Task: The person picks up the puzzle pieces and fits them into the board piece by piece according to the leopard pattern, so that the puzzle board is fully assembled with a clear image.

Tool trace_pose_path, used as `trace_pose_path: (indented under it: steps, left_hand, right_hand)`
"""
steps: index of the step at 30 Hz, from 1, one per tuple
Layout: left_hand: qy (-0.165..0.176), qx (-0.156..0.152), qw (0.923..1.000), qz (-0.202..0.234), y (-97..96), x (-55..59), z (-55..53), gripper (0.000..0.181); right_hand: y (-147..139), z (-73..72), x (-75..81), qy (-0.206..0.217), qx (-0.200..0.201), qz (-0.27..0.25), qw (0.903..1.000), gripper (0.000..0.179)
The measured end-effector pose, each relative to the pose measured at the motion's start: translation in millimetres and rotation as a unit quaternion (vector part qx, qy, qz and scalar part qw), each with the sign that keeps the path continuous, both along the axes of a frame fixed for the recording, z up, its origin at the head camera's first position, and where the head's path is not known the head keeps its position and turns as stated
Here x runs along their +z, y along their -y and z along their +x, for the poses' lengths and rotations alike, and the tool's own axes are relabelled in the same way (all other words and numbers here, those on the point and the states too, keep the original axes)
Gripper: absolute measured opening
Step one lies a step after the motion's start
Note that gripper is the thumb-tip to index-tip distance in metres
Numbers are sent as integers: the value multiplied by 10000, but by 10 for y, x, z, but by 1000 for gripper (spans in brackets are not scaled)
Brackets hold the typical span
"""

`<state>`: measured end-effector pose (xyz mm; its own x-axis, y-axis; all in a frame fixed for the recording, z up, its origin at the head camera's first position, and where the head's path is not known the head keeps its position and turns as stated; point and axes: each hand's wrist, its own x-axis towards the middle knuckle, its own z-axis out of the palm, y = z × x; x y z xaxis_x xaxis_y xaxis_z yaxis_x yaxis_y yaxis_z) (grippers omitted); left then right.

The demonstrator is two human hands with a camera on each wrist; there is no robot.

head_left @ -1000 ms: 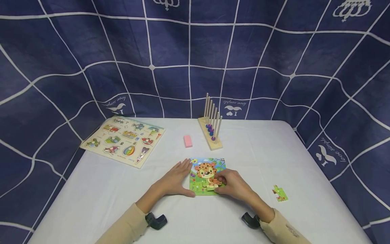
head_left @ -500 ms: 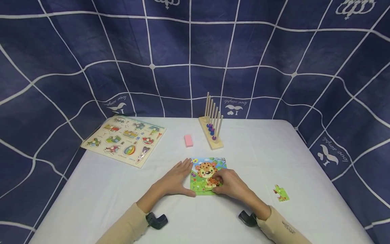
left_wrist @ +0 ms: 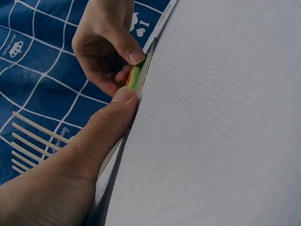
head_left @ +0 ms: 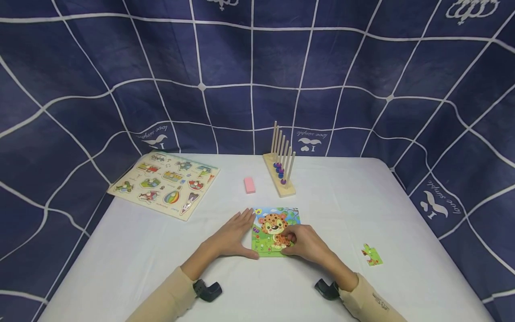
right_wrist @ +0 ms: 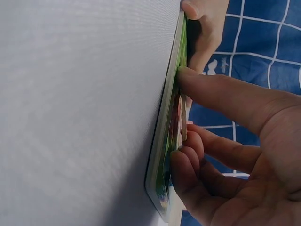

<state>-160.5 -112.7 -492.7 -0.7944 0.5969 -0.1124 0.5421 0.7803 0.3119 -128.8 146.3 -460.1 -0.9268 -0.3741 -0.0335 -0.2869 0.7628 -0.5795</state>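
Note:
A square jigsaw board (head_left: 263, 219) with a spotted leopard cub picture lies on the white table. My left hand (head_left: 231, 236) rests along its left side, fingers stretched out and thumb at the near left corner. Over the lower right part, my right hand (head_left: 306, 241) pinches a jigsaw piece (right_wrist: 184, 120) between thumb and fingers. In the right wrist view this piece sits slightly raised and tilted above the board. The right fingers hide part of the picture in the head view. A second jigsaw piece (head_left: 372, 255), green with some red-brown, lies apart on the right.
A wooden knob puzzle board (head_left: 165, 182) with vehicle shapes lies at the back left. Behind the jigsaw are a pink block (head_left: 249, 185) and a wooden peg stand (head_left: 284, 191) with upright rods and blue and purple beads. A blue checked curtain (head_left: 225, 107) encloses the table.
My right hand has shifted slightly left with the piece, which now lies closer into the leopard's body. The left hand has stayed on the board's side.

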Motion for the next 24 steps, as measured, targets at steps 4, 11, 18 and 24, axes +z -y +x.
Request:
trace_pose_path:
  steps: [4, 11, 18, 24]
  left_hand:
    - [21, 2, 10000, -2, -1, 1, -1, 129]
    - [14, -23, 10000, 19, 2, -10, -6, 129]
    - [-8, -14, 10000, -2, 1, -13, -10, 129]
    - [7, -12, 10000, 16, 3, -18, -7, 130]
  right_hand:
    - [-5, -7, -5, 115, 37, -8, 9999, 38]
    - [-28, -17, -21, 124, 111, -59, 9998, 36]
    - [-27, -25, -11, 4, 154, -34, 9999, 24]
    - [-17, -34, -11, 83, 139, -5, 9999, 23]
